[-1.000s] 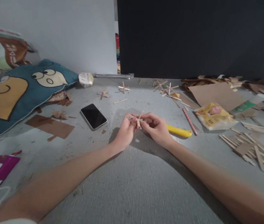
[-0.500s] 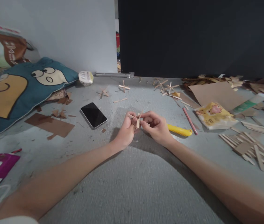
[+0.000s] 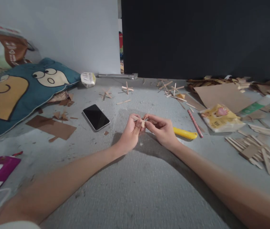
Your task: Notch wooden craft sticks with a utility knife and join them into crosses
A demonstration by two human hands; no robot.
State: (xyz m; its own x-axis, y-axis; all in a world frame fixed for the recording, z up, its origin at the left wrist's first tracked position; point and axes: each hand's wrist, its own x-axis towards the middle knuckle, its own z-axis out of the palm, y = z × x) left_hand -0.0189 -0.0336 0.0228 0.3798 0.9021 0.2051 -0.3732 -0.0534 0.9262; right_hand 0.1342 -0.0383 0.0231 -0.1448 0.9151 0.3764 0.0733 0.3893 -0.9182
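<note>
Between my two hands, above the middle of the table, is a small piece of crossed wooden craft sticks [image 3: 143, 123]. My left hand [image 3: 130, 133] is closed on its left side, thumb and fingers pinching the sticks. From the other side my right hand [image 3: 161, 129] pinches the same piece between thumb and forefinger. My fingers hide much of how the sticks join. Just beyond my right hand lies a yellow utility knife [image 3: 185, 133], partly covered by that hand.
A black phone [image 3: 96, 117] lies left of my hands. Crossed-stick pieces [image 3: 127, 88] stand at the back. On the right are a pink pencil [image 3: 195, 123], a yellow packet [image 3: 221, 118], loose sticks [image 3: 263, 156] and cardboard [image 3: 222, 97]. A blue cushion [image 3: 25, 95] sits far left.
The stick piece has turned slightly in my fingers, and the upright stick that showed before is less visible. Both hands stay in nearly the same place.
</note>
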